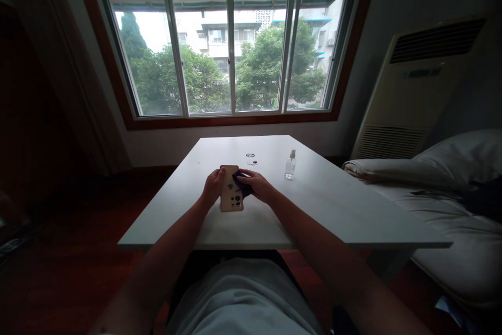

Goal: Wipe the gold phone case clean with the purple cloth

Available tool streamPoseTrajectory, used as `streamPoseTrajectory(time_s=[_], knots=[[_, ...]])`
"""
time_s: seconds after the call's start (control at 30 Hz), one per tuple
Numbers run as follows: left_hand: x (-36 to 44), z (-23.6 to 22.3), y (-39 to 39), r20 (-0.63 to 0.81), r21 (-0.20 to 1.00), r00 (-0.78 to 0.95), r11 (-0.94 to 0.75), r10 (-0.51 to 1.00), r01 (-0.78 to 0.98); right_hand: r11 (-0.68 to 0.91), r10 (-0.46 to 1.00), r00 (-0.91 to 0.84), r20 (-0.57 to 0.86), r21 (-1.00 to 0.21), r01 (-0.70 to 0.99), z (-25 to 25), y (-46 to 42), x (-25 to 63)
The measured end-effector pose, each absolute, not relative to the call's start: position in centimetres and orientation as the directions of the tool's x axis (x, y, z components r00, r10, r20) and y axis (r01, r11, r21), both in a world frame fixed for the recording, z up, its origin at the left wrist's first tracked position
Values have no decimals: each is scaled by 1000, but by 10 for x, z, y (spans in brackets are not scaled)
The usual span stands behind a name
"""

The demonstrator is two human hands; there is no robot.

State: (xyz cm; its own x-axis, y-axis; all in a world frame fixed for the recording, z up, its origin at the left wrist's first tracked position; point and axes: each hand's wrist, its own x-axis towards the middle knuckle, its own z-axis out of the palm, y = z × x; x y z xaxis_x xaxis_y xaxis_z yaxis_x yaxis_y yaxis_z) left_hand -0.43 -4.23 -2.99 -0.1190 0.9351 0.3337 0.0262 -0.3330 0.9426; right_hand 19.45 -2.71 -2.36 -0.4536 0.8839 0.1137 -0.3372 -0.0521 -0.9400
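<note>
A gold phone is held over the white table, its back with the dark camera rings turned toward me. My left hand grips its left edge, the thumb lying over the back. In my right hand a dark purple cloth is bunched between the fingers, touching the phone's right side. The cloth hides part of that edge. Beyond the phone, two small flat round items with dark marks lie on the table. A clear spray bottle stands upright to the right of my right hand.
The white table reaches toward a wide window. On the right are a bed or sofa with pale covers and a tall air conditioner. A curtain hangs at the left above a dark red floor.
</note>
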Motion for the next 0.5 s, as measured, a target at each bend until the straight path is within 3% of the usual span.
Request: streamPoseTrajectory(time_s=[0.23,0.5], knots=[[-1,-34,-41,377,921,-92,-363,922,142,-96,826,-563,17,-981,-171,-20,-31,201],[-7,-36,-32,402,909,-245,-353,882,219,-59,793,-610,18,-993,-106,-25,-31,196]])
